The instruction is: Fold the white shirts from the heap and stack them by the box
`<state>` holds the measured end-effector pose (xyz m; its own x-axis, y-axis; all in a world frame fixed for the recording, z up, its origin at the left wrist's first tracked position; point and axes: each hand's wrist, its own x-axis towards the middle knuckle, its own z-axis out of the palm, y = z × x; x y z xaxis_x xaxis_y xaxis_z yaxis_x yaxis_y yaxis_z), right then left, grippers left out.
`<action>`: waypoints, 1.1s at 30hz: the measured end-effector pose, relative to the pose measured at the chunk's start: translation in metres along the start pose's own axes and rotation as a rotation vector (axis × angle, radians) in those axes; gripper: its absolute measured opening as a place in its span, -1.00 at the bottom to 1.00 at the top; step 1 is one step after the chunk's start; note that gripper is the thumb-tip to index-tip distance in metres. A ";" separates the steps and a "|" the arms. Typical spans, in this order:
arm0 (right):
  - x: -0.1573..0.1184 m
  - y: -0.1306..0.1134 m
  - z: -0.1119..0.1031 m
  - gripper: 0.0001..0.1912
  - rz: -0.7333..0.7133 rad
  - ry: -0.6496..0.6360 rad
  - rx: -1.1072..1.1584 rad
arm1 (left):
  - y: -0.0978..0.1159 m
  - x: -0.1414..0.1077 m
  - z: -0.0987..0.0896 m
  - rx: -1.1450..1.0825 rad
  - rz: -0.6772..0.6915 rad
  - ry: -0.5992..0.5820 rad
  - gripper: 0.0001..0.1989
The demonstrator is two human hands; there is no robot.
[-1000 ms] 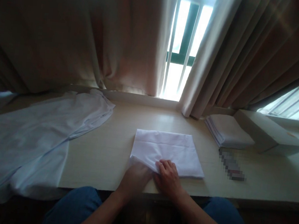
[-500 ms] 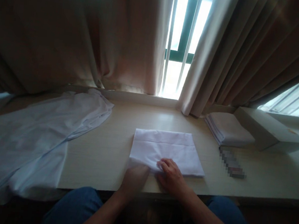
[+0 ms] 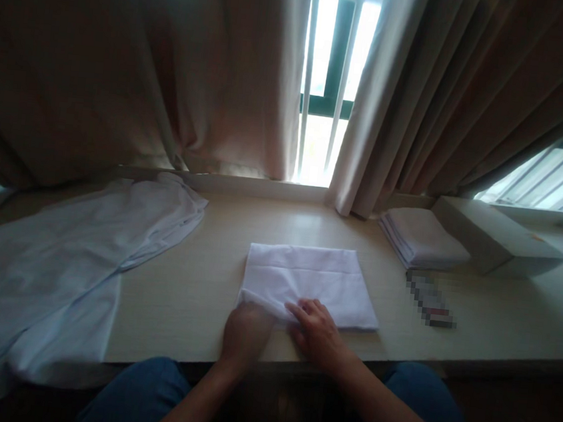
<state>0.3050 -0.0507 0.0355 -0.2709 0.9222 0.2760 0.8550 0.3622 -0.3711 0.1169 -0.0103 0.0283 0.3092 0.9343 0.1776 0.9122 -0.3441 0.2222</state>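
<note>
So there's a folded cloth (image 3: 312,278), white, flat on the table (image 3: 175,314) right in front of the person, and both hands are at its near edge. The left hand (image 3: 247,335) is balled up at the cloth's near left corner, kind of blurry, with its fingers tucked out of sight, so I can't tell if it's actually pinching fabric. A small ridge of cloth stands up just beside it. The right hand (image 3: 317,335) has its fingers resting on top near the middle of that same edge, creases fanning out from the tips; pressing or pinching, can't tell. Compared with a second ago, the left hand sits a bit further toward the cloth's left side, so there's more of a gap between the two hands, and the right index finger looks straighter. The view has also swung slightly right. Off to the left of the cloth there's a loose pile of white fabric (image 3: 65,255); to its right, a blurred-out object (image 3: 430,300), with a folded stack (image 3: 424,238) and a box (image 3: 500,237) further back.
</note>
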 end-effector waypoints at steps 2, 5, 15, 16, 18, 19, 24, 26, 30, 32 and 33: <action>0.000 -0.002 0.003 -0.56 0.014 0.000 -0.039 | 0.001 0.000 -0.004 0.028 -0.051 -0.073 -0.68; 0.003 -0.006 0.008 -0.64 0.034 0.007 -0.110 | 0.001 0.001 -0.004 0.080 -0.086 -0.138 -0.62; 0.015 -0.010 0.026 -0.99 0.043 0.076 -0.356 | -0.006 -0.010 0.007 -0.113 -0.058 -0.028 -0.74; 0.016 -0.010 0.027 -0.97 0.040 0.079 -0.368 | -0.006 -0.012 0.006 -0.134 -0.040 -0.009 -0.75; 0.018 -0.009 0.028 -0.94 0.035 0.083 -0.383 | -0.007 -0.016 0.004 -0.165 -0.008 0.021 -0.78; 0.019 -0.009 0.029 -0.94 0.035 0.084 -0.387 | -0.009 -0.018 0.004 -0.176 -0.006 0.034 -0.78; 0.019 -0.009 0.030 -0.91 0.026 0.082 -0.414 | -0.027 -0.025 0.003 -0.262 -0.169 0.022 -0.71; 0.018 -0.010 0.030 -0.90 0.018 0.083 -0.416 | -0.036 -0.026 0.001 -0.354 -0.288 -0.034 -0.64; 0.008 -0.014 0.023 -0.91 0.014 0.078 -0.359 | -0.051 -0.027 -0.008 -0.679 -0.462 -0.102 -0.46; -0.001 -0.016 0.015 -0.68 0.005 0.089 -0.293 | -0.055 -0.026 -0.012 -0.773 -0.533 -0.067 -0.40; -0.007 -0.015 0.010 -0.55 -0.004 0.098 -0.256 | -0.056 -0.025 -0.014 -0.770 -0.582 -0.041 -0.39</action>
<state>0.2893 -0.0610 0.0302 -0.2411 0.8990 0.3656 0.9414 0.3081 -0.1369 0.0542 -0.0151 0.0247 -0.1134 0.9753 -0.1894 0.5034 0.2207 0.8354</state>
